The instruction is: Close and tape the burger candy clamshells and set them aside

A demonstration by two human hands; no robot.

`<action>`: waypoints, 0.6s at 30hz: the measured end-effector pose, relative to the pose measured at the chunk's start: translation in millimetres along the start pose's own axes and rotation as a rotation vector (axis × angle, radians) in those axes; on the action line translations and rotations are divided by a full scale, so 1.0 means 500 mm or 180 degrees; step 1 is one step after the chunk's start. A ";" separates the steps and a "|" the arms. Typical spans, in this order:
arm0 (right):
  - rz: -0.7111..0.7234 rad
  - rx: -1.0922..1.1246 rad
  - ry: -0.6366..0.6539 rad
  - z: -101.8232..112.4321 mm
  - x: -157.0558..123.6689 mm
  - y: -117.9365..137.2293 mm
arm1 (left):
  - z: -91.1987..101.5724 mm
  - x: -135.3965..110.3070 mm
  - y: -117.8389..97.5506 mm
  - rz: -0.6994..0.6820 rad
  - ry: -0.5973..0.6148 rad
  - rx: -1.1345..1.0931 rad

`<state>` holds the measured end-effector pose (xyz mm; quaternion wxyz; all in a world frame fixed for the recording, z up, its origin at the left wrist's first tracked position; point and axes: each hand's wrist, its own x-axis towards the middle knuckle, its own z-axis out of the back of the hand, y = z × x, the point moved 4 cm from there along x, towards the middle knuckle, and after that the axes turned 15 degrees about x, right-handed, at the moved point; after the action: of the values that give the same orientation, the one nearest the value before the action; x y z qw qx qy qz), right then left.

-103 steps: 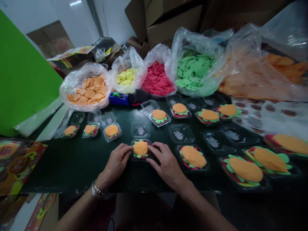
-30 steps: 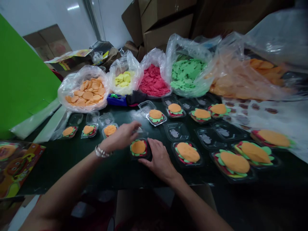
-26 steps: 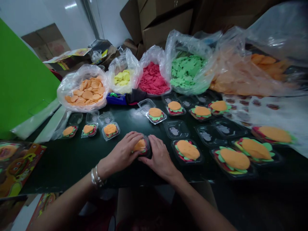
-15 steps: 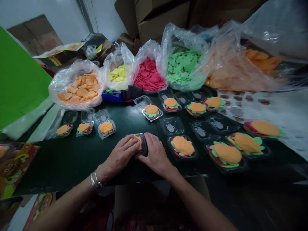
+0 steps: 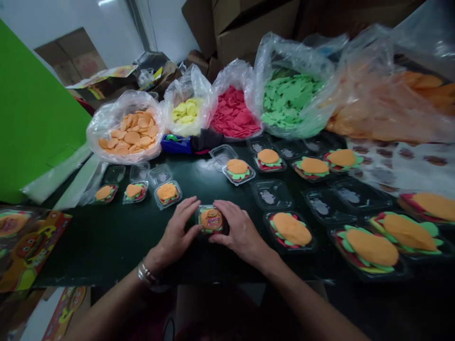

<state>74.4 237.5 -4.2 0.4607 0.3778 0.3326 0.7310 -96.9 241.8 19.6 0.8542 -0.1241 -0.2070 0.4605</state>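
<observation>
A small clear plastic box (image 5: 212,219) with a toy burger inside lies on the dark table in front of me. Its lid is down and carries a printed burger label. My left hand (image 5: 175,233) grips its left side, thumb at the near corner and fingers at the far one. Around the right side curls my right hand (image 5: 242,233), fingers over the far right corner and thumb along the near edge. An open box with a burger (image 5: 289,228) sits right of my right hand. Left of the hands stands another open box with a small burger (image 5: 168,192).
Plastic bags of orange discs (image 5: 132,137), yellow pieces (image 5: 185,110), red pieces (image 5: 233,113) and green pieces (image 5: 289,99) line the back. Several open burger boxes (image 5: 369,248) fill the right side. A label sheet (image 5: 426,163) lies far right; printed packaging (image 5: 33,246) is at left.
My left fingers have slid off the lid to the box's left side, uncovering the label. My right hand stays on the right side. The view has shifted, so things appear further right.
</observation>
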 end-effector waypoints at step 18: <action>-0.0133 0.0165 0.0318 0.015 0.008 -0.014 | 0.024 0.050 0.046 0.0034 0.1253 -0.0258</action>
<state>82.7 244.7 -5.3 0.4488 0.3456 0.3818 0.7303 -107.3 275.5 26.8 0.8701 -0.2471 -0.0538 0.4232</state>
